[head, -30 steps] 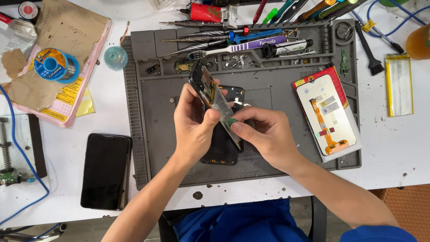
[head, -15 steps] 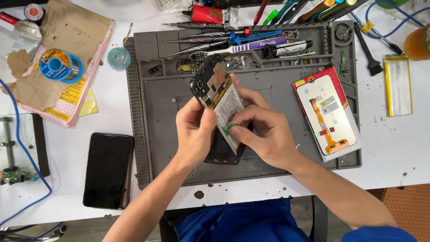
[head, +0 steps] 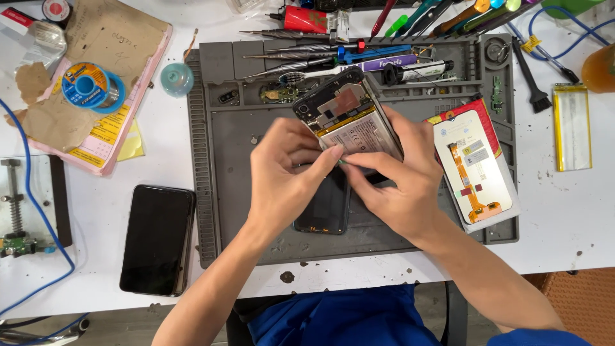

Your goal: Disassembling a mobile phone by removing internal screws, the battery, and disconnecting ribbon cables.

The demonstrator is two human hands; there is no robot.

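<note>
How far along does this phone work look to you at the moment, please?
Done: the opened phone has its back off, battery and boards exposed. In hand: the left hand and right hand hold it above the grey mat. Left, probably: the screen panel and dark cover lie apart, unfitted.

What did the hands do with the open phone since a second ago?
Both hands, left hand and right hand, turned the opened phone from edge-on to flat, its insides facing up. Both kept holding it. The black phone and screen part stayed put.
</note>
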